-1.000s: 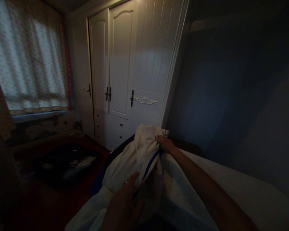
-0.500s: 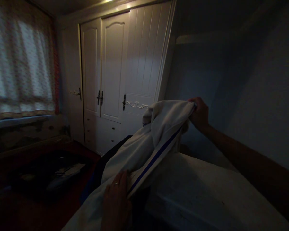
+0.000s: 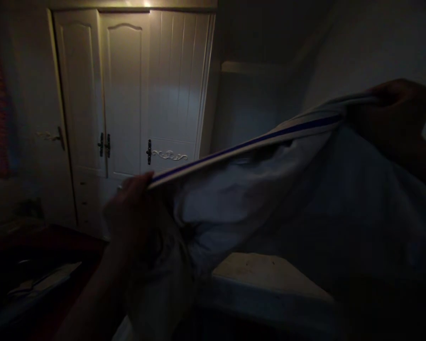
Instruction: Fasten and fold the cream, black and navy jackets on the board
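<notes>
A pale piece of cloth (image 3: pixel 230 194) with a dark blue stripe along its edge is stretched between my two hands; its exact kind is hard to make out in the dim light. My left hand (image 3: pixel 131 203), lower and left of centre, is closed on the striped edge. Higher up at the right, my right hand (image 3: pixel 401 111) grips the other end of that edge. The edge slopes upward from left to right, and the rest of the fabric hangs below it in folds.
A white wardrobe (image 3: pixel 126 94) with dark handles stands behind at the left. Beneath the cloth is a pale flat-topped surface (image 3: pixel 270 272). A dark open case or bag with things in it (image 3: pixel 39 284) lies on the red floor at lower left.
Both hands have risen and moved apart, pulling the striped edge taut, and the cloth now hangs open below it. My view has turned to the right.
</notes>
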Available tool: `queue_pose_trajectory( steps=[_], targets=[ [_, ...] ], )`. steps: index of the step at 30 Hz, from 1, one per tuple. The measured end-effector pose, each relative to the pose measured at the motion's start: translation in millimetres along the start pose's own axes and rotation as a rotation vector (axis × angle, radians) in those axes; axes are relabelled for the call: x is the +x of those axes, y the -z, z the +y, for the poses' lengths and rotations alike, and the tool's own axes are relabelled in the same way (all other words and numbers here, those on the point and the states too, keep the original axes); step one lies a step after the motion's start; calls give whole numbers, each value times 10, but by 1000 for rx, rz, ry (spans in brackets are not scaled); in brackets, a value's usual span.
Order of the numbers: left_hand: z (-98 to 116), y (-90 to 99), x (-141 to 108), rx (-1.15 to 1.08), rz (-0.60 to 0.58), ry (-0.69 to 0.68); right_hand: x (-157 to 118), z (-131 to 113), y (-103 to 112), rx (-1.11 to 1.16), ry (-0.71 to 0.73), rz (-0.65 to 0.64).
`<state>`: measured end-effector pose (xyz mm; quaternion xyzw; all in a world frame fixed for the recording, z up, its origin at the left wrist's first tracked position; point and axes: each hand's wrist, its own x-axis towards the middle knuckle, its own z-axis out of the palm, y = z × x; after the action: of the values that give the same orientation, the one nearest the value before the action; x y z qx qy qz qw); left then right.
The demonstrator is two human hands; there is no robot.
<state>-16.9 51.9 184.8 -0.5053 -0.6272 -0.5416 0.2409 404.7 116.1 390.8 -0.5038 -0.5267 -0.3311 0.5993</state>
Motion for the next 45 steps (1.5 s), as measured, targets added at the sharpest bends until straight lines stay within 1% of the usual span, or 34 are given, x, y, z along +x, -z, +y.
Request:
queue_pose_trajectory(
  steps=[2, 3, 5, 7, 10, 13, 15, 18, 20, 23, 26, 28, 30, 31, 32, 34, 36, 38, 39, 41, 43, 45],
  targets=[
    [77, -10, 516, 41, 88, -25, -32, 134, 110, 2, -22, -38],
    [127, -31, 750, 63, 127, -16, -68, 205, 135, 6, -23, -61],
    [239, -97, 1142, 125, 128, -16, -163, 346, 132, 20, -32, -94],
    [357, -193, 1431, 87, 132, -39, -257, 474, 73, 33, -51, -133],
    [519, -400, 1720, 81, 118, -114, -353, 650, -86, -23, -101, -243],
    [660, -681, 1909, 215, 43, -233, -391, 859, -318, -122, -118, -426],
    [749, -889, 1993, 277, -31, -320, -415, 1026, -522, -212, -74, -581],
    [859, -1213, 2023, 295, -148, -350, -543, 1270, -888, -402, 47, -797],
    [878, -1455, 1945, 297, -221, -327, -738, 1396, -1145, -493, 101, -912],
    [762, -1901, 1646, 330, -334, -318, -1211, 1520, -1494, -554, 86, -1122],
    [486, -2415, 1176, 411, -459, -303, -1802, 1604, -1755, -543, 55, -1303],
    [270, -2720, 815, 466, -610, -314, -2180, 1667, -1859, -497, 68, -1392],
    [72, -2940, 445, 484, -724, -322, -2500, 1751, -1904, -439, 84, -1471],
    [-14, -3011, 263, 487, -777, -318, -2632, 1804, -1907, -413, 89, -1501],
    [-91, -3057, 87, 487, -823, -315, -2744, 1866, -1899, -391, 92, -1521],
    [-218, -3076, -235, 469, -918, -341, -2908, 2012, -1863, -360, 94, -1541],
    [-308, -3023, -493, 437, -1003, -393, -2997, 2180, -1813, -357, 96, -1523],
    [-356, -2929, -660, 407, -1049, -451, -3029, 2339, -1768, -397, 99, -1460],
    [-365, -2877, -707, 404, -1048, -469, -3032, 2402, -1752, -420, 105, -1425],
    [-361, -2782, -732, 425, -996, -464, -3025, 2470, -1739, -431, 137, -1393],
    [-354, -2718, -687, 453, -929, -400, -3011, 2446, -1752, -393, 177, -1442],
    [-374, -2693, -600, 448, -901, -331, -2978, 2351, -1784, -362, 210, -1494]
  ],
)
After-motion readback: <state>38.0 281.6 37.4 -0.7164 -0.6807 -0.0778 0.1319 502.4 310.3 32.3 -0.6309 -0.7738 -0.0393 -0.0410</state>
